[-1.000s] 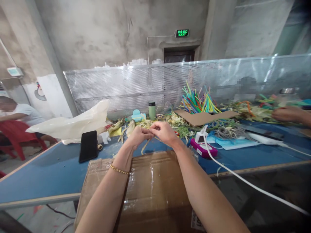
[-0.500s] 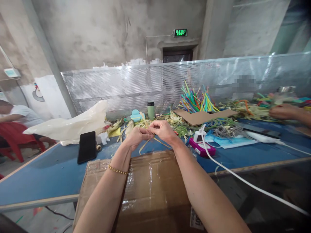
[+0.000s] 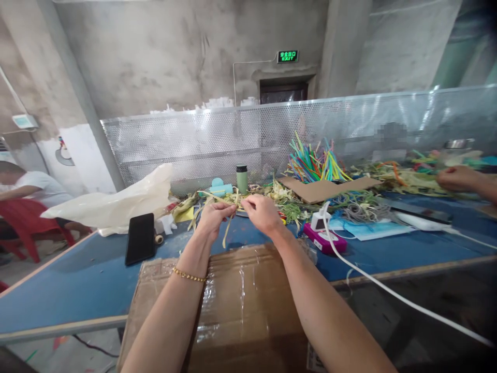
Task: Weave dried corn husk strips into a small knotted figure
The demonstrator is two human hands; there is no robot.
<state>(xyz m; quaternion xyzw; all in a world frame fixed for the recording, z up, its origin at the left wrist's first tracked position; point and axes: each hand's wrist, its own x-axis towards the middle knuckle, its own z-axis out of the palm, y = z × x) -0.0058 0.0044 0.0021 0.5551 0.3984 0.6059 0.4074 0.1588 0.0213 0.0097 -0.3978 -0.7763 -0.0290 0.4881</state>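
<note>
My left hand (image 3: 216,217) pinches thin pale-yellow husk strips (image 3: 227,232) between thumb and fingertips, above the far edge of a brown cardboard box (image 3: 240,300). One end hangs down below the fingers; others stick up and out to the left. Just to the right, my right hand (image 3: 264,213) has its fingers curled into a pinch, a small gap away from the left fingertips. Whatever it may hold is too small to make out. Behind both hands lies a pile of dry husk pieces (image 3: 279,192) on the blue table (image 3: 93,280).
A phone (image 3: 140,239) and a white plastic bag (image 3: 116,199) lie left. Behind stands a green bottle (image 3: 241,180). To the right are colourful pipe cleaners (image 3: 314,163), a cardboard piece (image 3: 322,190), a purple box (image 3: 324,239) and a white cable (image 3: 388,292). Another person's hand (image 3: 460,178) is far right.
My hands have come slightly apart from touching. The strip that trailed to the right under my right hand no longer shows there; strip ends now stick out left of my left hand.
</note>
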